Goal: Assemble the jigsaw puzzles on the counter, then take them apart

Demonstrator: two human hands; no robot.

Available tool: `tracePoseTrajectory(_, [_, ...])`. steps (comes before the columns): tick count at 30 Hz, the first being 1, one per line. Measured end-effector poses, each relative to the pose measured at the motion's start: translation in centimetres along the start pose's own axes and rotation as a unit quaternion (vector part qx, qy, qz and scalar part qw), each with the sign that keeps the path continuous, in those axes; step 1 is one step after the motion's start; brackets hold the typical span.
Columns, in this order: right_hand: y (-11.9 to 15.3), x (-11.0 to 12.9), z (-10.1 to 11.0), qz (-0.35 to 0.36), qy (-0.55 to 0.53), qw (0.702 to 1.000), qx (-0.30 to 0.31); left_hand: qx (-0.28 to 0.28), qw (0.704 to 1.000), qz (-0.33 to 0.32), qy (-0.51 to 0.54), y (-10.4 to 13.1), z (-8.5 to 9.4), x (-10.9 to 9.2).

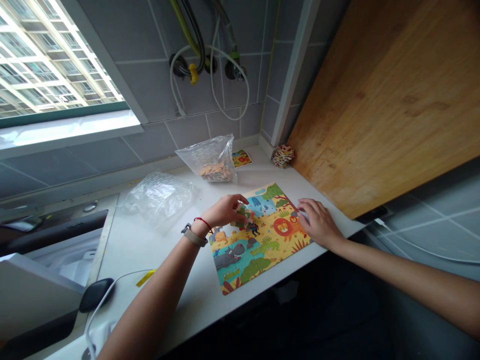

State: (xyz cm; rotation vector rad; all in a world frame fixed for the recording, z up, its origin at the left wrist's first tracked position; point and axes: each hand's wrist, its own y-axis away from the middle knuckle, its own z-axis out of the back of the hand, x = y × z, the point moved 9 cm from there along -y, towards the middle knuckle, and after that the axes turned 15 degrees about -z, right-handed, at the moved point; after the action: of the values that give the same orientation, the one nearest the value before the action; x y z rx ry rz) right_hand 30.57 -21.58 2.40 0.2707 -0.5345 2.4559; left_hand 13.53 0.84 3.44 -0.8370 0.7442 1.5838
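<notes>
A colourful animal jigsaw puzzle (277,245) lies on the white counter, showing lions, a hippo, crocodiles and a child figure. A pale gap shows in its upper left part. My left hand (227,210) is over that part, with thumb and fingers curled about what looks like a green puzzle piece (243,210), partly hidden by the fingers. At the puzzle's right edge rests my right hand (318,222), fingers stretched out and slightly bent near the lions. Something greyish shows beside its thumb, too small to make out.
Behind the puzzle stands a clear bag (215,162) of loose pieces, next to a small picture card (242,158). A pile of pieces (283,156) sits in the corner by a wooden board (382,95). Crumpled plastic (159,197) lies left, near a sink (105,220) and white cable (99,305).
</notes>
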Motion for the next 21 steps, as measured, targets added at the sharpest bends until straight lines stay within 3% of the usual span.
tracePoseTrajectory(4, [0.0, 0.0, 0.1, 0.001, -0.003, 1.0, 0.0, 0.019, 0.989, -0.001, -0.145, -0.2, -1.2, 0.5])
tracePoseTrajectory(8, [0.0, -0.1, 0.0, 0.001, 0.0, 1.0, 0.002, 0.025, 0.977, -0.011, -0.21, 0.1, -1.7, -0.2])
tracePoseTrajectory(16, [0.0, 0.0, 0.0, 0.0, 0.0, 1.0, -0.002, 0.032, 0.977, 0.023, -0.21, 0.5, -2.0, -0.3])
tracePoseTrajectory(21, [0.0, 0.0, 0.0, -0.003, 0.004, 1.0, 0.001, 0.0, 0.985, -0.007, -0.174, 0.5, -2.2, -1.5])
